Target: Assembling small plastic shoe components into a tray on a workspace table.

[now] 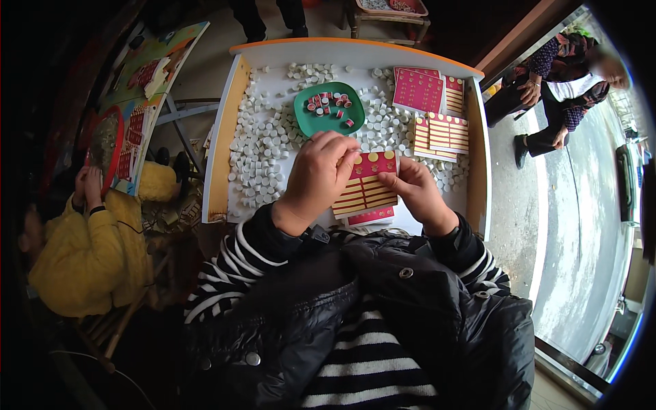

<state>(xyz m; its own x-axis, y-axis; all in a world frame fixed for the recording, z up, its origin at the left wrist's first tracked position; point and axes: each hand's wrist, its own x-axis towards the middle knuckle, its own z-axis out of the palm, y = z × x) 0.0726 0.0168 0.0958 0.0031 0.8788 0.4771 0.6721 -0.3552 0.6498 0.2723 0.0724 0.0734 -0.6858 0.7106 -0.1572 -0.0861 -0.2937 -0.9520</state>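
Green tray (304, 124), landmark, on worktop (220, 147); contains red-banded cylinders (328, 102).
Red-and-gold sheet (372, 195): nearer the wearer than tray, slightly right.
Right hand (418, 191): grasping sheet's right edge, thumb on top.
Left hand (322, 171): just below tray, fingertips closed at sheet's upper-left corner; grip cannot be told.
White cylinders (263, 143): loose, around tray.
Crimson sheets (418, 90): right of tray.

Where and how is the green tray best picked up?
Probably with both hands on its left and right rims, coming in from above: the green tray sits flat and open, with loose white cylinders close by on both sides. The left hand crowds the near edge. An opposed grip should keep it level, as small red-and-white cylinders lie loose inside.
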